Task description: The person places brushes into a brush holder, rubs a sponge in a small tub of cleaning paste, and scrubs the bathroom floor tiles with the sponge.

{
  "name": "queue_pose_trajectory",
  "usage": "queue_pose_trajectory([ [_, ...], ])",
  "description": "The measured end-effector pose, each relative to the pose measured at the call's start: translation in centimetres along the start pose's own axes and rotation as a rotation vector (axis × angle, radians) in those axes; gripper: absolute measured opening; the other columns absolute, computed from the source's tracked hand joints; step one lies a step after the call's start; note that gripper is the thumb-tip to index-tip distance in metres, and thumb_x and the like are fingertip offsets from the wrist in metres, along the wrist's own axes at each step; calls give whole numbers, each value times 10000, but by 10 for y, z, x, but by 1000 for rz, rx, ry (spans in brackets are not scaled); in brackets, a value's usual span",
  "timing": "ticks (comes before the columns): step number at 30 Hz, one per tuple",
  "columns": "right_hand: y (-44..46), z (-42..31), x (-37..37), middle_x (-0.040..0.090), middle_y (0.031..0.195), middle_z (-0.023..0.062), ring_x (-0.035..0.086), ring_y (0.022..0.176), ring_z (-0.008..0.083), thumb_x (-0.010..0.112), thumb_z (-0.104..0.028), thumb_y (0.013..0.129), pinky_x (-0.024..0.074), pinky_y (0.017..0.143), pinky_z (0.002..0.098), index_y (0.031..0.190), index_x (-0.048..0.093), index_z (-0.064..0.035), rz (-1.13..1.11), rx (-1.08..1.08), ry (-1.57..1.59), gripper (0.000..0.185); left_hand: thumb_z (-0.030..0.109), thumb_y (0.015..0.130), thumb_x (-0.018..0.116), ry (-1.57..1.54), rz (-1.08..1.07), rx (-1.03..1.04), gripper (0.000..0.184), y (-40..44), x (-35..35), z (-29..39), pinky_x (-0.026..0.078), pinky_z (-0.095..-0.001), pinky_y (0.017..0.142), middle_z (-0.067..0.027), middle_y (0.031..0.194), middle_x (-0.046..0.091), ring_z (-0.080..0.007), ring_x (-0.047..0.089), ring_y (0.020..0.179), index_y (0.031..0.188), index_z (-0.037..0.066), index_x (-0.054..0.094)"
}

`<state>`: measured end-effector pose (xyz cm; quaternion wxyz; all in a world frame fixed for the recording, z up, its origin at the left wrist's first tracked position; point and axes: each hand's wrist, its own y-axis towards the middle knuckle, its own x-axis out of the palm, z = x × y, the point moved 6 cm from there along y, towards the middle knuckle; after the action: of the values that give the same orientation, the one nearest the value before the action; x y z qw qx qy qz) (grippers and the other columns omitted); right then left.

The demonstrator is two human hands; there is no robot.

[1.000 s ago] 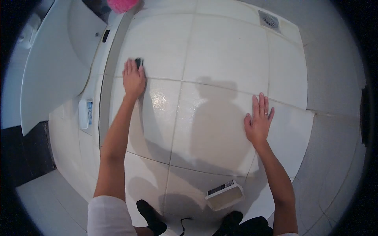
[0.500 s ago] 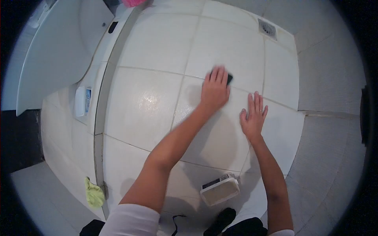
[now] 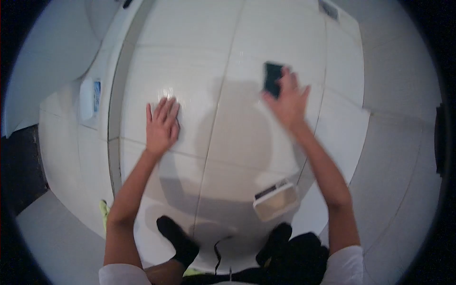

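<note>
A dark green scouring pad (image 3: 272, 79) lies on the white tiled floor (image 3: 185, 71). My right hand (image 3: 290, 102) is at the pad's right side, its thumb and fingertips over the pad's edge, somewhat blurred. With fingers spread, my left hand (image 3: 162, 124) rests flat on the tiles to the left and holds nothing. Nearer my feet, a white plastic tub (image 3: 277, 202) with a dark label stands on the floor, beige inside.
A raised ledge (image 3: 115, 104) runs along the left, with a white container (image 3: 89, 99) beyond it. A yellow-green cloth (image 3: 104, 213) hangs low at left. The drain (image 3: 328, 9) is at the top right. My dark-socked feet (image 3: 178, 240) are below.
My left hand has moved back left and no longer covers the pad. My right hand has moved up to the pad. The camera view has shifted, with the drain nearer the top edge.
</note>
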<state>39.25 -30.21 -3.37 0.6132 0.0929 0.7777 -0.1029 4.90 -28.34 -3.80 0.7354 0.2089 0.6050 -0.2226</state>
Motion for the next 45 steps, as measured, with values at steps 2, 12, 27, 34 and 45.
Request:
queue_pose_trajectory([
  [2, 8, 46, -11, 583, 1217, 132, 391, 1300, 315, 650, -345, 742, 235, 1072, 592, 1430, 256, -9, 56, 83, 38, 862, 109, 795, 510, -22, -3, 141, 561, 5, 5, -7, 184, -559, 1113, -101, 1429, 406, -335, 328, 1346, 1354, 94, 459],
  [12, -17, -47, 33, 342, 1443, 234, 313, 1302, 468, 602, -84, 730, 250, 1085, 547, 1335, 508, -207, 227, -299, 273, 625, 123, 819, 477, -181, -2, 190, 544, 6, 10, -19, 212, -531, 1114, -108, 1433, 400, -338, 331, 1340, 1362, 94, 459],
  [27, -186, 158, -41, 511, 1313, 161, 465, 1197, 367, 625, -73, 768, 395, 972, 477, 1099, 636, -127, 265, 215, 40, 335, 81, 818, 461, -181, 45, 220, 530, 4, 3, -11, 188, -505, 1129, -119, 1415, 427, -343, 342, 1332, 1347, 88, 480],
  [34, -196, 153, -14, 505, 1307, 184, 450, 1195, 388, 650, -130, 743, 324, 1013, 512, 1146, 635, -178, 428, 187, 118, 407, 70, 775, 530, -135, 88, 166, 521, 2, -23, 29, 211, -543, 1107, -119, 1332, 472, -345, 367, 1300, 1294, 101, 516],
  [45, -233, 195, -79, 598, 1217, 47, 602, 971, 364, 639, -164, 727, 500, 830, 504, 1033, 691, -176, -476, 314, -95, 311, 96, 879, 526, -465, -837, 383, 345, -62, -19, 189, 421, -392, 1002, -127, 1254, 552, -293, 513, 1176, 1218, 69, 577],
])
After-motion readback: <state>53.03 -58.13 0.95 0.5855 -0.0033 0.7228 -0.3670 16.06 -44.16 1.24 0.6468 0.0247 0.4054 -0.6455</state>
